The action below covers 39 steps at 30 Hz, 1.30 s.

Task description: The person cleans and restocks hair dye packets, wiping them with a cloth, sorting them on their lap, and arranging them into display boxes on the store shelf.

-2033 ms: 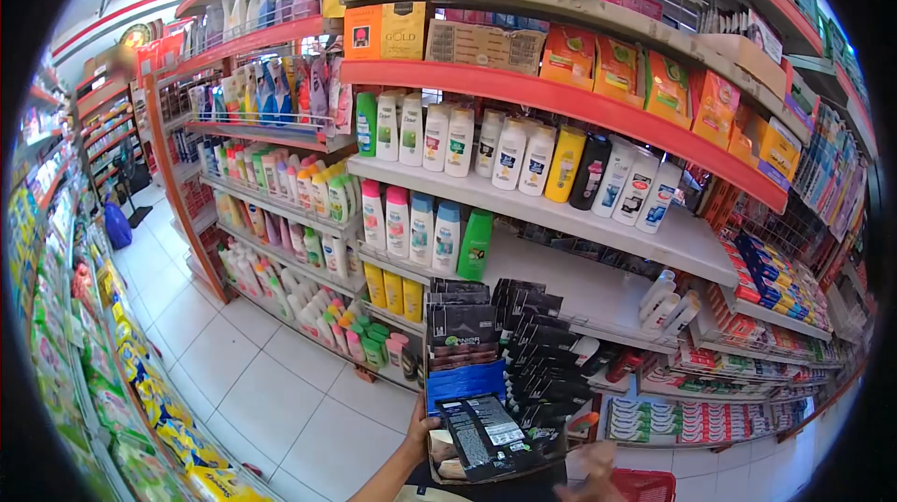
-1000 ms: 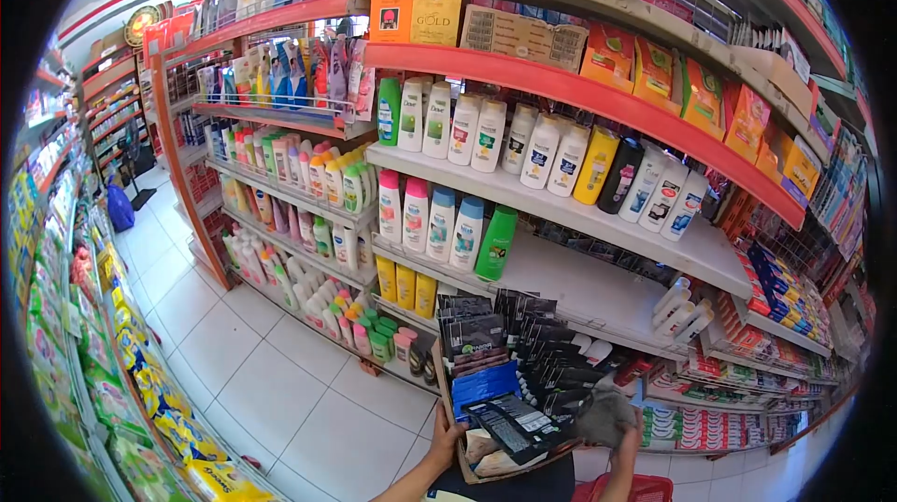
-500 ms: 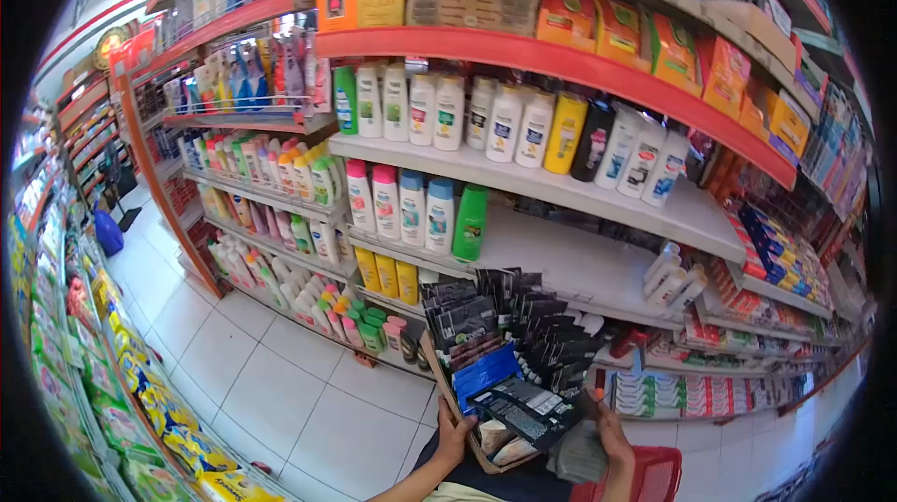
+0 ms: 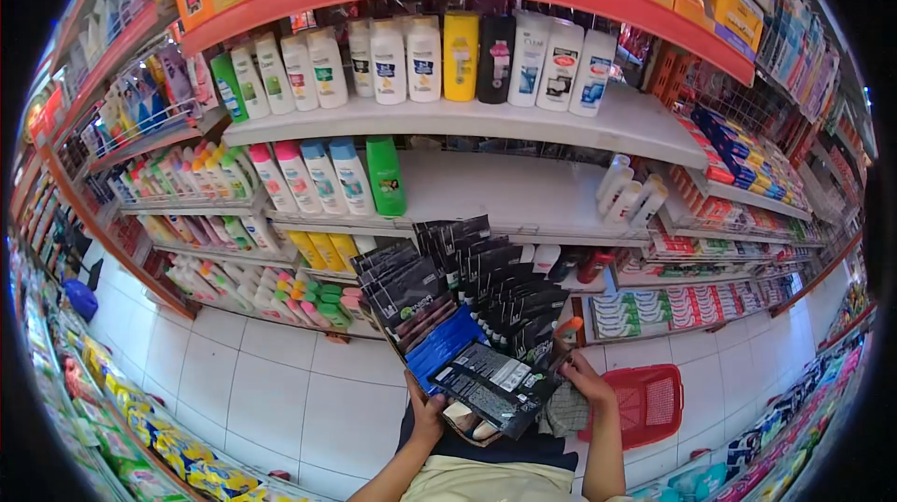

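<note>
A box full of black sachets (image 4: 505,282) is held in front of my body, with a blue packet (image 4: 444,345) and a black packet with a white label (image 4: 495,381) lying at its near end. My left hand (image 4: 427,411) is wrapped round the box's near left edge. At the right side of the box is my right hand (image 4: 581,373), its fingers closed, with a grey checked cloth (image 4: 563,409) hanging just below it. Part of the fingers is hidden against the box and cloth.
Shelves in front carry shampoo bottles (image 4: 388,63), a green bottle (image 4: 384,175) and small white bottles (image 4: 631,192). A red basket (image 4: 645,404) stands on the tiled floor at the right. Toothpaste boxes (image 4: 668,308) fill a low shelf; yellow packets (image 4: 177,446) line the lower left.
The view has turned right and downward. The box has come closer to my body, and the grey cloth has gone from below the box to its right side. More of the red basket shows.
</note>
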Tool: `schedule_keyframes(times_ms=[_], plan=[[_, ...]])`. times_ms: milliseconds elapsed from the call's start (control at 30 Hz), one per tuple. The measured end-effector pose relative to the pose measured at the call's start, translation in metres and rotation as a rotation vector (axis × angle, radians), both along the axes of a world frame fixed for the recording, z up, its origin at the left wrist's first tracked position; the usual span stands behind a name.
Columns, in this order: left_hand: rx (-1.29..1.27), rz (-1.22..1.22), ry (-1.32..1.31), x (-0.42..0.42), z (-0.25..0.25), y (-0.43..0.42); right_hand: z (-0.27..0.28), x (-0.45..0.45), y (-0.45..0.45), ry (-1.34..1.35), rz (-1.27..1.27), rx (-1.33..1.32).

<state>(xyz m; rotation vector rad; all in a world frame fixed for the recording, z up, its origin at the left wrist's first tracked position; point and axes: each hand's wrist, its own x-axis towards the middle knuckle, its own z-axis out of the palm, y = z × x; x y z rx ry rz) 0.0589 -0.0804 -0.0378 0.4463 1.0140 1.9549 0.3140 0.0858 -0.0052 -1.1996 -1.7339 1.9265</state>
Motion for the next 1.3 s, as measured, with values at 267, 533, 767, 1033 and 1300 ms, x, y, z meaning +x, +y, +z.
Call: schedule_keyframes(times_ms=[267,533,767,1033,1300], plan=[[-0.091,-0.088,0.112,-0.003,-0.041,-0.012,-0.039,0.027,-0.006,0.179,0.030,0.274],[-0.167,-0.222,0.289,-0.010,-0.067,-0.011,-0.003,0.030,-0.021,0.261,-0.041,0.282],[-0.187,-0.297,0.194,-0.040,-0.103,0.021,0.021,0.014,-0.038,0.377,-0.204,0.269],[-0.039,-0.334,0.147,-0.073,-0.066,0.090,0.037,-0.009,-0.024,0.435,-0.292,0.315],[-0.021,-0.351,0.152,-0.104,-0.005,0.143,0.067,-0.039,-0.004,0.380,-0.350,0.374]])
